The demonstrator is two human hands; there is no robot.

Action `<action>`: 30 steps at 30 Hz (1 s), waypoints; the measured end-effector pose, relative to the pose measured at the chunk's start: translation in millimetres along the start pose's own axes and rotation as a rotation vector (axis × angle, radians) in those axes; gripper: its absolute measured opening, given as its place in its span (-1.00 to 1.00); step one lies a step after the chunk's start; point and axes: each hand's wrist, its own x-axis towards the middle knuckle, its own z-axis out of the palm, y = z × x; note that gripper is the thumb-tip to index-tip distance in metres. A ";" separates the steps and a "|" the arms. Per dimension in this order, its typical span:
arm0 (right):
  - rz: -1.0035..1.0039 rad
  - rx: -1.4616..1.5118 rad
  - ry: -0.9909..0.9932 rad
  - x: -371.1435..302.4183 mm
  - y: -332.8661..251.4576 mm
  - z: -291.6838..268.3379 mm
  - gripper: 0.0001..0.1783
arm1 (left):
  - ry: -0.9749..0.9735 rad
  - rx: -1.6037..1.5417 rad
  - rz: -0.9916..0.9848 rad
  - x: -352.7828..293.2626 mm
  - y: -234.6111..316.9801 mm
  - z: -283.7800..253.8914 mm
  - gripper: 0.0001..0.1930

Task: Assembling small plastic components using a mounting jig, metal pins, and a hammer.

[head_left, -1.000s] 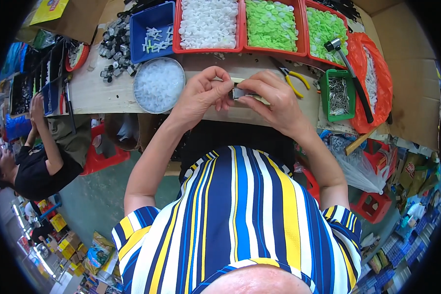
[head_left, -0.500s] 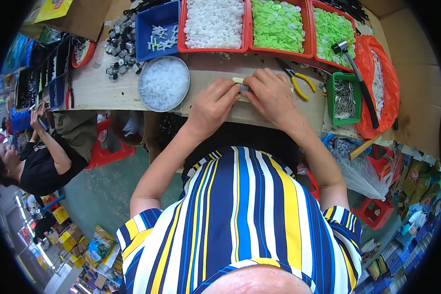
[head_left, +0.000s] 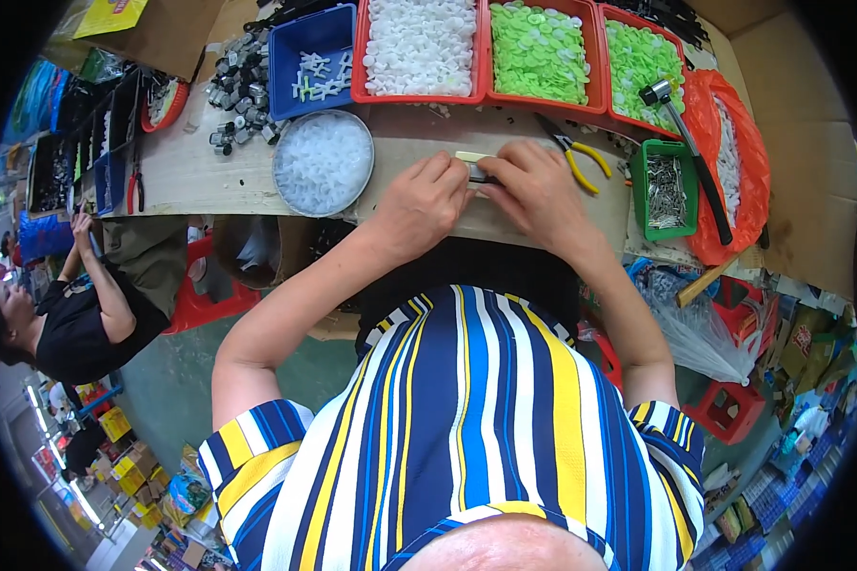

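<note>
My left hand (head_left: 423, 204) and my right hand (head_left: 541, 194) meet over the front of the workbench (head_left: 221, 183). Between their fingertips is a small grey and black part (head_left: 480, 174), mostly covered by the fingers, too small to name. Both hands are closed in a pinch around it. Just beyond the fingertips lies a pale yellow strip (head_left: 472, 156). To the right of my right hand are pliers with yellow handles (head_left: 588, 169), jaws toward the back. Left of my left hand stands a round metal dish of translucent white plastic pieces (head_left: 324, 164).
Red bins hold white pieces (head_left: 421, 48) and green discs (head_left: 539, 52). Beside them are a blue bin (head_left: 284, 71) and loose grey-black parts (head_left: 243, 86). At right, a hammer (head_left: 693, 157) leans by a green box of metal pins (head_left: 665, 190). Another person (head_left: 86, 314) works at left.
My left hand has drawn slightly apart from the right, and its elbow has swung outward to the left. Both hands stay at the small part. The co-worker's hands have shifted slightly.
</note>
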 end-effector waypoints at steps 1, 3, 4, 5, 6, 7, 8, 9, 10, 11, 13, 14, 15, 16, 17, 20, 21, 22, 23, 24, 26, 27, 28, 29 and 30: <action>0.000 0.042 0.036 -3.5 3.1 -6.9 -0.76 | 0.005 0.001 -0.001 0.4 0.0 -1.2 -0.71; 0.057 0.053 0.150 -13.7 15.1 -31.3 -0.78 | -0.041 -0.107 -0.068 1.0 0.0 -3.5 -0.75; 0.143 0.034 0.194 -22.2 23.3 -43.3 -0.82 | -0.036 -0.108 -0.070 1.2 -3.8 -6.1 -0.75; 0.236 0.012 0.244 -33.6 31.8 -56.6 -0.85 | -0.014 -0.245 -0.111 3.6 -11.1 -9.6 -0.78; 0.321 -0.025 0.275 -43.8 39.1 -68.6 -0.86 | 0.010 -0.383 -0.156 5.8 -18.5 -11.2 -0.80; 0.407 -0.062 0.305 -54.1 47.2 -79.4 -0.87 | 0.104 -0.449 -0.233 9.4 -24.4 -10.7 -0.86; 0.462 -0.124 0.293 -68.6 59.1 -87.4 -0.86 | 0.171 -0.419 -0.253 17.1 -32.3 -12.6 -0.87; 0.517 -0.184 0.278 -81.7 69.5 -90.4 -0.85 | 0.238 -0.389 -0.276 24.1 -40.5 -15.6 -0.88; 0.625 -0.178 0.249 -90.0 75.8 -92.0 -0.83 | 0.273 -0.358 -0.318 33.5 -46.9 -19.8 -0.88; 0.637 -0.184 0.254 -97.0 80.1 -89.8 -0.83 | 0.276 -0.283 -0.312 41.3 -57.3 -17.2 -0.87; 0.631 -0.235 0.188 -106.2 92.2 -86.3 -0.82 | 0.239 -0.179 -0.318 53.4 -73.8 -14.5 -0.88; 0.625 -0.245 0.195 -104.0 93.8 -85.5 -0.83 | 0.187 -0.162 -0.325 57.2 -80.5 -11.3 -0.89; 0.618 -0.249 0.202 -101.7 94.2 -84.3 -0.84 | 0.134 -0.146 -0.328 60.6 -85.9 -8.0 -0.90; 0.610 -0.252 0.209 -98.7 94.3 -83.3 -0.85 | 0.095 -0.139 -0.333 65.0 -89.5 -7.6 -0.89; 0.629 -0.234 0.216 -94.8 94.0 -83.0 -0.88 | 0.024 -0.153 -0.335 68.7 -93.4 -10.5 -0.89; 0.591 -0.242 0.230 -94.8 98.1 -85.5 -0.90 | -0.114 -0.188 -0.339 80.5 -101.6 -18.4 -0.87; 0.600 -0.246 0.232 -96.5 99.1 -86.5 -0.90 | -0.162 -0.189 -0.331 83.5 -103.5 -17.8 -0.87; 0.620 -0.211 0.241 -97.9 100.0 -87.1 -0.89 | -0.209 -0.189 -0.326 86.7 -104.2 -17.0 -0.86; 0.634 -0.174 0.249 -98.9 100.1 -88.2 -0.89 | -0.206 -0.188 -0.327 88.4 -102.3 -18.5 -0.86; 0.635 -0.176 0.249 -99.9 100.0 -89.3 -0.89 | -0.206 -0.189 -0.326 88.3 -101.8 -18.0 -0.86; 0.677 -0.142 0.278 -101.5 99.0 -91.4 -0.88 | -0.066 -0.184 -0.281 86.4 -102.0 -17.4 -0.86; 0.677 -0.143 0.276 -101.1 98.6 -92.1 -0.88 | -0.066 -0.186 -0.282 84.8 -101.1 -18.2 -0.86; 0.686 -0.128 0.279 -100.3 98.2 -92.8 -0.88 | 0.014 -0.212 -0.310 81.9 -98.9 -19.8 -0.85; 0.697 -0.115 0.285 -100.4 98.1 -93.3 -0.87 | 0.095 -0.239 -0.334 80.0 -96.0 -20.1 -0.84; 0.701 -0.119 0.283 -99.7 97.5 -94.2 -0.87 | 0.096 -0.244 -0.333 79.7 -88.5 -23.3 -0.84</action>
